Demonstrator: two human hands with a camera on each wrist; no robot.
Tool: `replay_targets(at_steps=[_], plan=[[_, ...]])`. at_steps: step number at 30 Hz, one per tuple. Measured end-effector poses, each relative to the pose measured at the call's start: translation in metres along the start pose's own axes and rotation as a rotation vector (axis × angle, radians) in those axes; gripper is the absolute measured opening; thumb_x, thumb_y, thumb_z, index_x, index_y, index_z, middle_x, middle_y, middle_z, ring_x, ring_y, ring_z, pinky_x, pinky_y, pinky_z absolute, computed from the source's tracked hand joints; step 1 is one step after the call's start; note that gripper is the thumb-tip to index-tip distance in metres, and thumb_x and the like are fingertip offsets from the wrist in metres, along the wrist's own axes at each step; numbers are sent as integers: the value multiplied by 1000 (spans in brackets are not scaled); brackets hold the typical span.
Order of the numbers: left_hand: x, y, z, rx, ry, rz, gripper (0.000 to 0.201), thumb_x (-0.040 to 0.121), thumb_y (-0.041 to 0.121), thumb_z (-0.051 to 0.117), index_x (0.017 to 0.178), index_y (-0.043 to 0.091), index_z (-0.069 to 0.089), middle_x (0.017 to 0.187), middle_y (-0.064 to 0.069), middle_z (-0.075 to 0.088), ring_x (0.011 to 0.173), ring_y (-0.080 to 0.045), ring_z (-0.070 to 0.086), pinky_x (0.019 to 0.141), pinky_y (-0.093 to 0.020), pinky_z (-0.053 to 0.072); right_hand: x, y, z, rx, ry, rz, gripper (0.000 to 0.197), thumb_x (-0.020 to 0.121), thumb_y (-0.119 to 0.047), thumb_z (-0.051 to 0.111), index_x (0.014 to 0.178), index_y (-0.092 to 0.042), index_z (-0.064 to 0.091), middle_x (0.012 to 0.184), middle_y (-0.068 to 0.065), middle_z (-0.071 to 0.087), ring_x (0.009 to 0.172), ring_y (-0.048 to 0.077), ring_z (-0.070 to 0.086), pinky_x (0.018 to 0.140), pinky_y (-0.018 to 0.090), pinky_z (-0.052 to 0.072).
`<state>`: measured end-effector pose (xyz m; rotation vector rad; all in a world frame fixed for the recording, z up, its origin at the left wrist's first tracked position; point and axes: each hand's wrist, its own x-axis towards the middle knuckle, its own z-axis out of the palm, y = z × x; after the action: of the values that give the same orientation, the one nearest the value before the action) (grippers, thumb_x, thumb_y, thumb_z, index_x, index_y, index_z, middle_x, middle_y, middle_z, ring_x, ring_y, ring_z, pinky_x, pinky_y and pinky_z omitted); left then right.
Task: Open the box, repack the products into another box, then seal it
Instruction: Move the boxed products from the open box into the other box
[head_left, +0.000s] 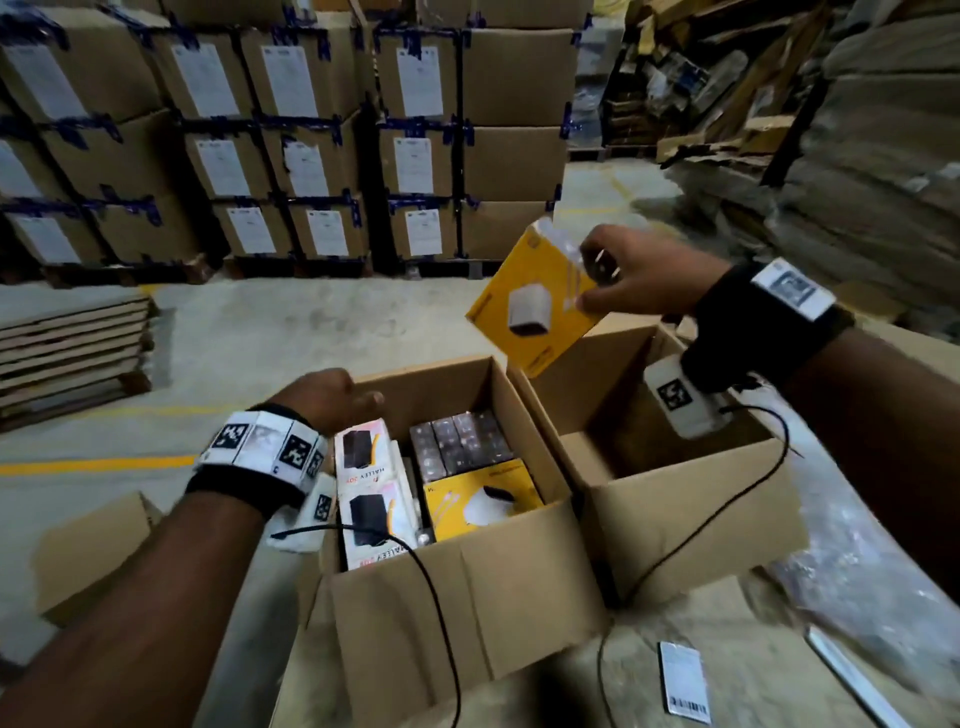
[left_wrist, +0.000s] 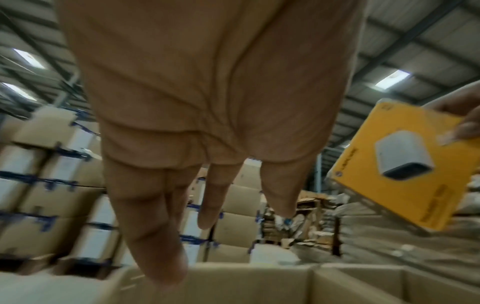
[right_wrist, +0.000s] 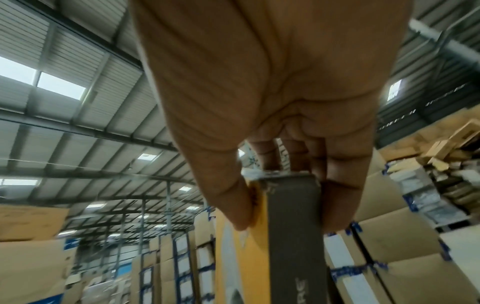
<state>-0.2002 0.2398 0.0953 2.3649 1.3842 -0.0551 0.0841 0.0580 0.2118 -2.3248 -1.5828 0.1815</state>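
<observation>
Obs.: your right hand (head_left: 641, 275) pinched the flat yellow cardboard product box with a white charger printed on its face (head_left: 535, 301) at its upper end, thumb on the printed face, fingers behind. The box hung tilted, long axis sloping down and toward your left, its lower corner just above the seam between the two cartons.

The empty open brown cardboard carton (head_left: 670, 431) lay directly below your right hand; from this angle nothing showed inside it. The full open brown cardboard carton (head_left: 467, 582), packed with white, yellow and clear-wrapped product boxes, lay below your left hand (head_left: 332, 397).

Your left hand held nothing, fingers loosely extended above the full carton's near-left corner.

Judgement: right hand was nearer the destination. The deposit needed a short move down and to your right, with the box's long axis rotated level.
</observation>
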Motion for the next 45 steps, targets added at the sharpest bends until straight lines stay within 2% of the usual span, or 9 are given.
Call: replay_targets(at_steps=[9, 16, 21, 25, 30, 34, 37, 40, 45], plan=[[15, 138, 52, 57, -148, 302, 38, 95, 38, 54, 100, 2, 64, 105, -21, 68, 99, -33, 65, 75, -30, 46, 34, 42, 5, 90, -100, 321, 33, 86, -39, 63, 80, -6, 61, 87, 13, 69, 72, 28, 68, 70, 36, 58], [27, 173, 99, 103, -105, 275, 54, 93, 46, 54, 130, 7, 47, 131, -18, 56, 122, -34, 53, 95, -38, 45, 48, 64, 58, -220, -281, 393, 46, 82, -49, 60, 114, -16, 58, 119, 11, 60, 102, 31, 60, 81, 33, 47], [42, 178, 98, 150, -91, 271, 56, 88, 54, 58, 109, 2, 60, 111, -17, 65, 104, -31, 61, 77, -33, 46, 58, 72, 85, -345, -405, 321, 32, 67, -47, 71, 65, -18, 59, 81, 3, 70, 58, 16, 60, 52, 20, 40], [52, 178, 87, 250, -201, 294, 57, 87, 53, 61, 115, 2, 61, 115, -16, 65, 109, -31, 60, 84, -33, 48, 67, 71, 101, -389, -481, 258, 34, 61, -53, 70, 58, -22, 59, 65, 0, 64, 56, 15, 61, 51, 22, 40], [58, 177, 69, 335, -254, 437, 47, 93, 31, 58, 136, 14, 50, 127, -12, 61, 119, -28, 56, 92, -32, 45, 84, 76, 132, -402, -560, 167, 36, 67, -51, 68, 94, -27, 71, 79, 2, 65, 72, 21, 63, 65, 26, 51], [61, 174, 69, 544, -346, 625, 49, 98, 20, 46, 146, 27, 39, 138, -9, 55, 126, -27, 50, 99, -31, 40, 93, 81, 155, -327, -612, 165, 26, 83, -50, 56, 79, -24, 55, 76, -1, 61, 77, 24, 61, 72, 29, 51], [66, 171, 69, 541, -346, 661, 46, 99, 21, 46, 145, 28, 42, 137, -6, 56, 126, -25, 51, 99, -29, 39, 99, 85, 174, -308, -653, 147, 25, 88, -48, 54, 86, -24, 52, 96, 2, 66, 84, 24, 62, 77, 31, 50], [67, 166, 69, 464, -328, 670, 43, 97, 22, 51, 140, 27, 49, 131, -2, 61, 121, -22, 55, 98, -28, 42, 105, 84, 190, -242, -798, 119, 17, 82, -44, 64, 94, -32, 63, 101, 2, 69, 79, 21, 62, 68, 30, 49], [65, 161, 74, 493, -282, 687, 43, 93, 20, 56, 135, 28, 53, 123, -5, 61, 116, -24, 55, 94, -32, 44, 108, 84, 196, -208, -790, 146, 26, 66, -43, 75, 88, -33, 66, 91, -2, 72, 85, 21, 69, 77, 31, 54]])
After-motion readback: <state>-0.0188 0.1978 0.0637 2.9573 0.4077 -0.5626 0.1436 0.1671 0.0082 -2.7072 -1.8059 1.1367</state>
